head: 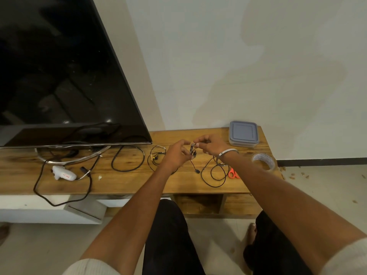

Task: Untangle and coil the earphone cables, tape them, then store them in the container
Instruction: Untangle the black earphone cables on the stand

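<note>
Above the wooden bench (127, 181), my left hand (176, 154) and my right hand (208, 144) together pinch a small coiled black earphone cable (193, 150) with a strip of tape on it. One earbud (197, 171) dangles below on its wire. A coiled, taped earphone (156, 156) lies just left of my left hand. Another loose black cable (215, 173) loops on the bench under my right wrist. A grey lidded container (243, 133) stands at the back right. The clear tape roll (264, 160) sits at the right edge, orange scissors (233, 174) beside my right forearm.
A large black TV (65, 76) on a metal ring stand (73, 155) fills the left. A thicker black cable (128, 158) loops mid-bench. A white glue gun (63, 175) lies at left, its cord hanging over the front edge. My knees are below the bench.
</note>
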The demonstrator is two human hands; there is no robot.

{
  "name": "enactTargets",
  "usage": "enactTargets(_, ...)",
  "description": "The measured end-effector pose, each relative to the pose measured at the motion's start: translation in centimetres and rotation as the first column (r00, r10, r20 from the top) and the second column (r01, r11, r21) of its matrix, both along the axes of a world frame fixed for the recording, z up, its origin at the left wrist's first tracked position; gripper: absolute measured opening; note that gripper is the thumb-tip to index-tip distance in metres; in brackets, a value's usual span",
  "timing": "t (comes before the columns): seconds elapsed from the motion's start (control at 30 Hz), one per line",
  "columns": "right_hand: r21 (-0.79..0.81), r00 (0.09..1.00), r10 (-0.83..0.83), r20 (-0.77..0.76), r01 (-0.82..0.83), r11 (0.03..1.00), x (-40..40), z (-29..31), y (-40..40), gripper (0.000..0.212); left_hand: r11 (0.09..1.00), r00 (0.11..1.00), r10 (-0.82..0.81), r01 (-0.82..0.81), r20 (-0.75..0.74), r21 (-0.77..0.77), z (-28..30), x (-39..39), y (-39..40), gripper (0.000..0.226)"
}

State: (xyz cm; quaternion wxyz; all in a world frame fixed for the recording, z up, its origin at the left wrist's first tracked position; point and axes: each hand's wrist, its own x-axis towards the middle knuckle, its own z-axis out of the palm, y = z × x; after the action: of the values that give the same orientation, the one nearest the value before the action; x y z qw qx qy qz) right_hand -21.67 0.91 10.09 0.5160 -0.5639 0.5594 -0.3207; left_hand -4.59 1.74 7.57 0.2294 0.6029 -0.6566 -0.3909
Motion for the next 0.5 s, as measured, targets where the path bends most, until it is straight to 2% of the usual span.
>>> enactTargets(0.13,-0.052,0.999,-0.050,-0.009,0.050,0.997,-0.2,0.2,-0.1,0.015,0.999,1.000,-0.022,0.021,0.008,0.024,0.2,0.1,0.4,0.040)
enactTargets(0.3,-0.044,0.997,-0.048,0.054,0.051,0.998,-0.2,0.9,0.4,0.016,0.998,1.000,-0.020,0.021,-0.016,0.054,0.0,0.1,0.2,0.018)
enactTargets(0.5,-0.033,0.993,-0.019,0.113,0.022,0.999,-0.2,1.3,0.4,0.016,0.993,0.999,0.042,-0.038,-0.033,0.114,-0.5,0.5,-0.5,0.030)
